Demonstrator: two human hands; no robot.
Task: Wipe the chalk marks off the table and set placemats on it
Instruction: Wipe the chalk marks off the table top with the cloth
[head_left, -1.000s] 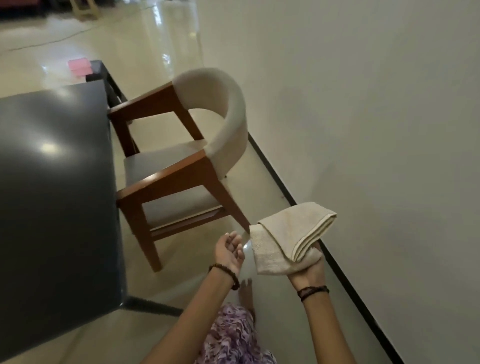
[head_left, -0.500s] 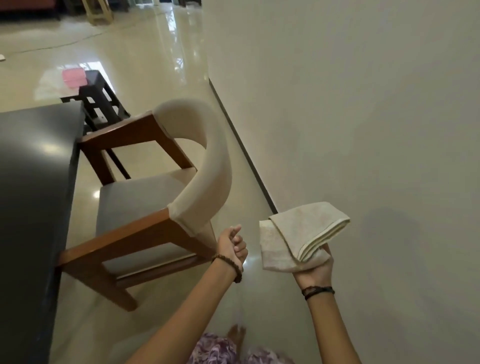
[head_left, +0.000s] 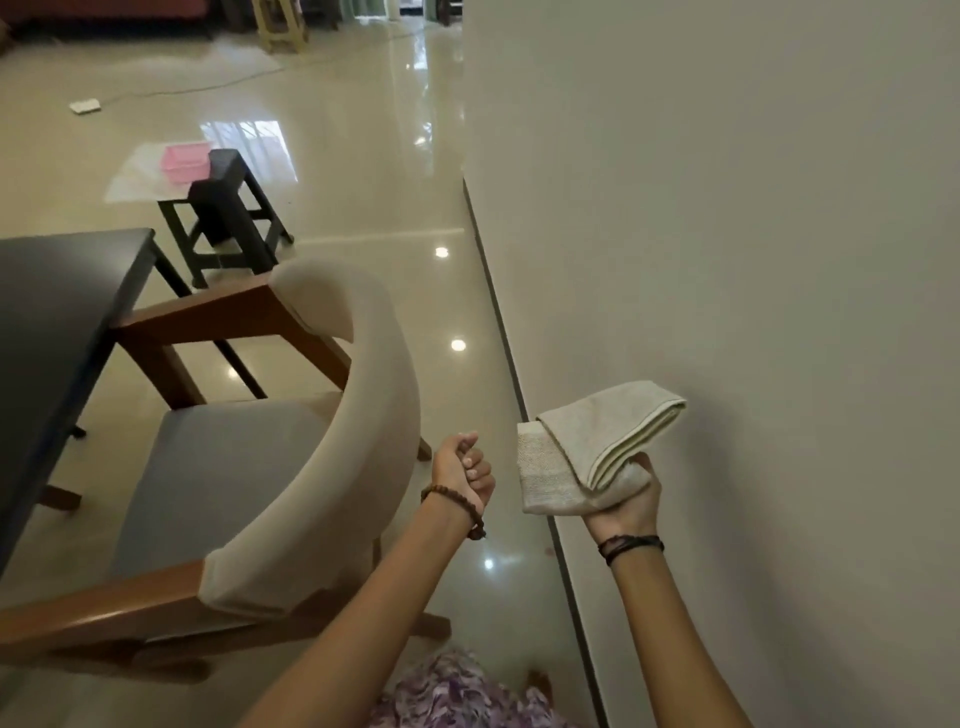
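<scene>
My right hand (head_left: 626, 501) grips a folded cream cloth (head_left: 592, 447) from below, held up in front of the wall. My left hand (head_left: 464, 470) is curled into a fist with nothing in it, just right of the chair's back. The dark table (head_left: 57, 306) shows only its corner at the left edge of the view. I see no chalk marks on that part, and no placemats anywhere.
A wooden chair (head_left: 249, 467) with a cream curved back stands between me and the table. Beyond it a black stool (head_left: 228, 208) and a pink basket (head_left: 185, 162) sit on the glossy floor. A plain wall (head_left: 727, 234) fills the right side.
The view has swung right and away from the table, so the chair now fills the lower left. My left hand has curled into a fist. The cloth stays in my right hand.
</scene>
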